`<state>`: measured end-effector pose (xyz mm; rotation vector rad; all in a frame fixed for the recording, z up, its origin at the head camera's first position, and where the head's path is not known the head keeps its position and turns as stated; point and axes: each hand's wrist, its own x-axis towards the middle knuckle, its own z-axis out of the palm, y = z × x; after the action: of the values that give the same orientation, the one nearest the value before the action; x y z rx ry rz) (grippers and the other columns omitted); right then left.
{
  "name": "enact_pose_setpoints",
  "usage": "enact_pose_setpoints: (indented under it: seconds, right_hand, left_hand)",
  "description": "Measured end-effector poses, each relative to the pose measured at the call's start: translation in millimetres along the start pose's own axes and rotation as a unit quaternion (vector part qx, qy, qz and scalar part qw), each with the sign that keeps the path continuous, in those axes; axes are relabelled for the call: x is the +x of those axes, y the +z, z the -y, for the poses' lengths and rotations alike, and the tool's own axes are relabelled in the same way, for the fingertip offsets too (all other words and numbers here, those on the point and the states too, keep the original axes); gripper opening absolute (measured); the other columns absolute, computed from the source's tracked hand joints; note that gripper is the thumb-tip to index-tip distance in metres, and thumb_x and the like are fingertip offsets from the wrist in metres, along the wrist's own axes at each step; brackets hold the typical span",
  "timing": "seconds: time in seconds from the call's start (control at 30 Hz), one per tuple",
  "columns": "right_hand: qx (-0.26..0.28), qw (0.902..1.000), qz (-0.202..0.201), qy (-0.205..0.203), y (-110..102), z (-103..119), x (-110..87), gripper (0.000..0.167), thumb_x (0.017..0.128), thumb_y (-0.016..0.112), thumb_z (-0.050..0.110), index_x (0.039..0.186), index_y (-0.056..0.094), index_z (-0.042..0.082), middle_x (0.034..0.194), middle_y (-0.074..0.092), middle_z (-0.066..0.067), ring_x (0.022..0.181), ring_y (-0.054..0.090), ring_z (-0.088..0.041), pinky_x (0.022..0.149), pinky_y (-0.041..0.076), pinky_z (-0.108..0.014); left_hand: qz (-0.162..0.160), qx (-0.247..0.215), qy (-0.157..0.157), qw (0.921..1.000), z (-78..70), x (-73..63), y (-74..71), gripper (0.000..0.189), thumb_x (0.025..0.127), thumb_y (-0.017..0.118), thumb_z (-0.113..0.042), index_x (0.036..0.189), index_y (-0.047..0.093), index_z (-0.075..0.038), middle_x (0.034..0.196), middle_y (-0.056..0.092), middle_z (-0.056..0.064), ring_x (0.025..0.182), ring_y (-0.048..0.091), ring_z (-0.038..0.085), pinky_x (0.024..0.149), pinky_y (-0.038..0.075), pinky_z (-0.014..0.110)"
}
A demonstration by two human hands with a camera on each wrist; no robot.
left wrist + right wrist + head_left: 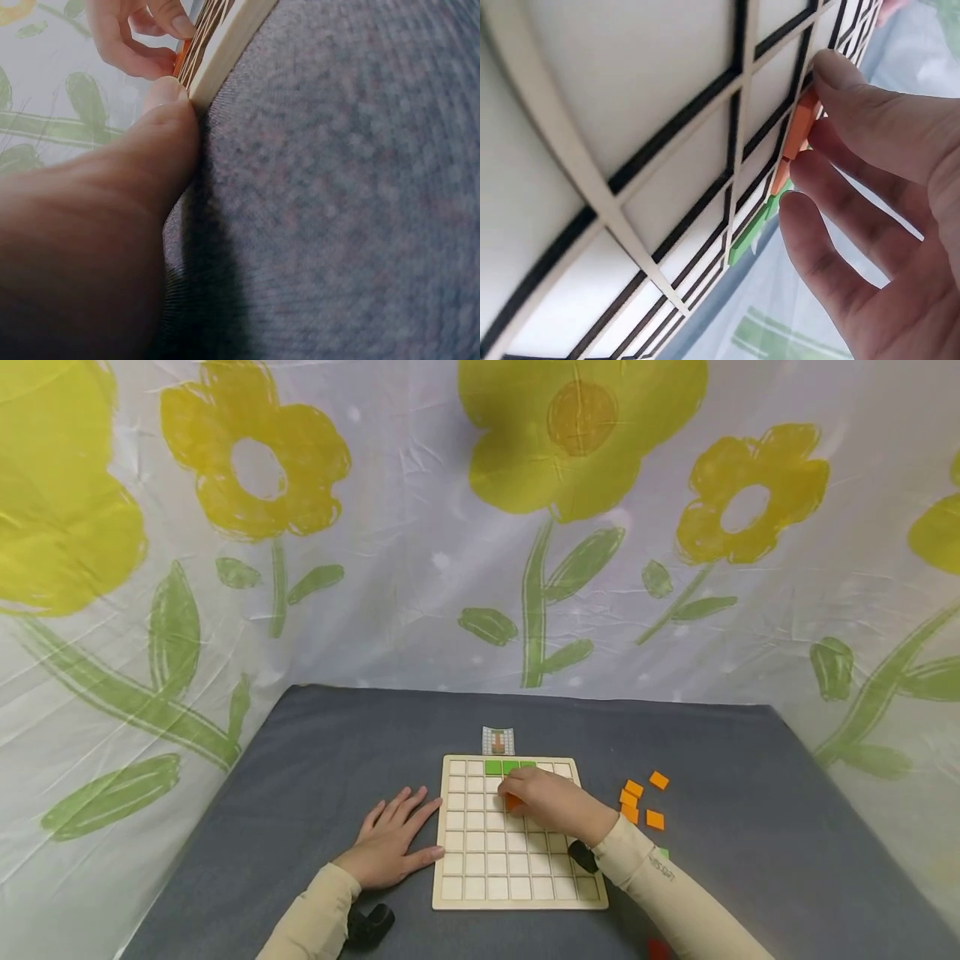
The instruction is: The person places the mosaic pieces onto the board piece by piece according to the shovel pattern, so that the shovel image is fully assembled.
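White cloth backdrop (412, 585) printed with yellow flowers and green leaves, across the upper half of the head view. Below it, a dark grey cloth-covered table (360, 735) fills the lower middle. Square pale wooden board (497, 864) with a grid of white cells, lower centre of the frame, flat on the cloth.

Person wears cream sleeves (675, 893), entering from the bottom edge. Left hand (390, 847): fingers extended and spread on the cloth, lower left of centre; thumb tip touching the board's left edge. Right hand (551, 802): reaching over the board's upper part, thumb and bent fingers pinching an orange square tile (513, 802) at the board's surface. Black wrist-worn device (367, 927) by the left sleeve, bottom of frame.

Small printed card (498, 742) lies just beyond the board's far edge. Green square tiles (511, 767) sit side by side in the top row. Right wrist view: second orange tile (781, 174) between the pinched one and the green. Five loose orange tiles (655, 820), right of the board, some touching. Green piece (663, 853) partly behind the right sleeve. Red object (657, 949), bottom edge, too cropped to identify.
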<state>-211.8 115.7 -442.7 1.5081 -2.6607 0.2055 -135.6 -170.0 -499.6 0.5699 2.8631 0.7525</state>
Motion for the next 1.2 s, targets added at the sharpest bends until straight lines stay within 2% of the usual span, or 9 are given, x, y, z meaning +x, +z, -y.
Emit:
enact_pose_setpoints:
  seconds: [0.23, 0.47, 0.67, 0.97, 1.2]
  right_hand:
    - [-0.015, 0.9998, -0.013, -0.007, 2.1, -1.4, -0.2, 0.028, 0.082, 0.076, 0.012, 0.108, 0.067, 0.012, 0.1, 0.062, 0.0, 0.089, 0.061, -0.011, 0.078, 0.052, -0.02]
    - [-0.014, 0.9998, -0.009, -0.008, 1.4, -2.2, 0.6, 0.028, 0.083, 0.076, 0.013, 0.109, 0.067, 0.012, 0.1, 0.063, 0.0, 0.09, 0.061, -0.011, 0.078, 0.053, -0.02]
    - [0.001, 0.9995, -0.027, -0.015, -4.3, -6.2, -4.0, 0.028, 0.082, 0.076, 0.012, 0.108, 0.067, 0.01, 0.101, 0.063, -0.002, 0.09, 0.061, -0.012, 0.077, 0.053, -0.021]
    - [0.021, 0.9993, -0.011, 0.03, -7.7, -16.1, -17.8, 0.026, 0.085, 0.074, 0.016, 0.11, 0.069, 0.012, 0.105, 0.063, -0.002, 0.096, 0.059, -0.015, 0.081, 0.053, -0.024]
    - [0.006, 0.9997, -0.023, 0.006, -1.4, -17.3, -18.6, 0.021, 0.086, 0.073, 0.014, 0.107, 0.07, 0.01, 0.099, 0.062, -0.002, 0.091, 0.059, -0.014, 0.077, 0.052, -0.021]
  left_hand:
    - [0.002, 0.004, -0.002, 1.0, -2.0, -0.3, -1.8, 0.074, 0.092, 0.049, -0.06, 0.153, 0.026, -0.025, 0.16, 0.017, 0.004, 0.148, 0.01, 0.029, 0.114, 0.005, 0.057]
    - [-0.007, -0.003, 0.013, 0.9999, -4.8, -2.2, -4.6, 0.074, 0.092, 0.05, -0.059, 0.152, 0.03, -0.02, 0.158, 0.023, 0.011, 0.146, 0.015, 0.034, 0.112, 0.008, 0.061]
    - [-0.001, 0.001, 0.003, 1.0, -2.1, -1.6, -1.8, 0.074, 0.093, 0.05, -0.059, 0.153, 0.026, -0.024, 0.16, 0.017, 0.005, 0.148, 0.01, 0.03, 0.114, 0.004, 0.058]
    - [-0.002, 0.002, 0.001, 1.0, -6.3, -3.8, -8.6, 0.073, 0.092, 0.052, -0.057, 0.152, 0.03, -0.021, 0.158, 0.021, 0.01, 0.146, 0.013, 0.034, 0.113, 0.007, 0.061]
    - [0.014, 0.006, -0.012, 0.9998, -4.9, 0.0, -3.4, 0.074, 0.093, 0.049, -0.06, 0.154, 0.024, -0.027, 0.161, 0.014, 0.003, 0.148, 0.008, 0.028, 0.115, 0.003, 0.056]
